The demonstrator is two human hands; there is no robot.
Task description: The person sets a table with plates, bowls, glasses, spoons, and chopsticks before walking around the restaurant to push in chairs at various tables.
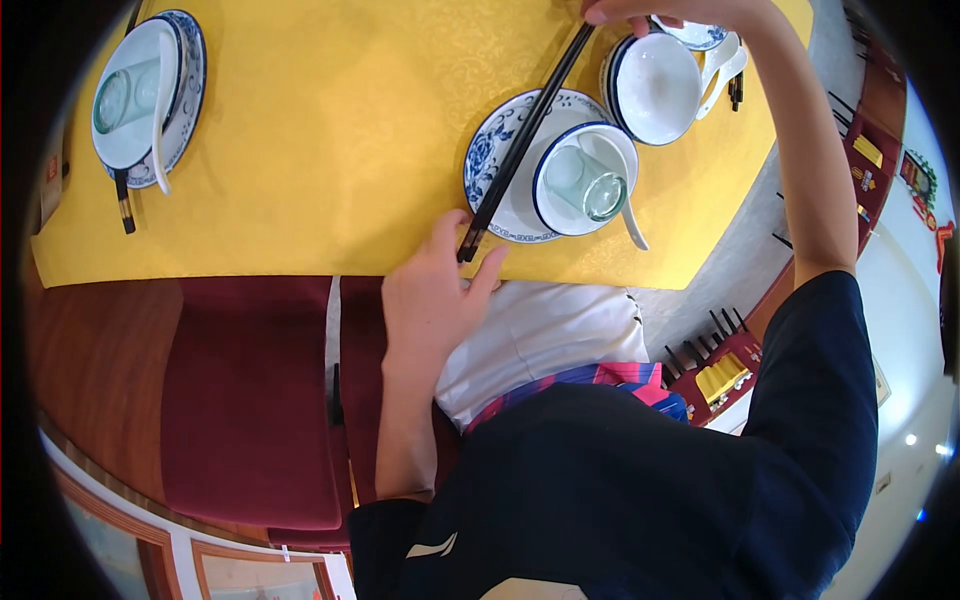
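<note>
A pair of black chopsticks (530, 135) slants across a blue-patterned plate (487, 150). At the top edge, my right hand (650, 12) has its fingers closed on their far ends. My left hand (440, 290) is at their near ends by the table edge, thumb and index finger apart on either side. On the plate sits a blue-rimmed bowl (548, 205) holding a clear glass (590, 187) on its side; a white spoon (634, 225) shows beside it. Stacked white bowls (658, 88) stand near my right forearm.
The table has a yellow cloth (330, 140). At the left is another setting with a plate (188, 130), glass (125, 100), spoon (160, 130) and chopsticks (124, 205). More spoons (722, 80) lie at the upper right. Dark red chairs (250, 400) stand by the near edge.
</note>
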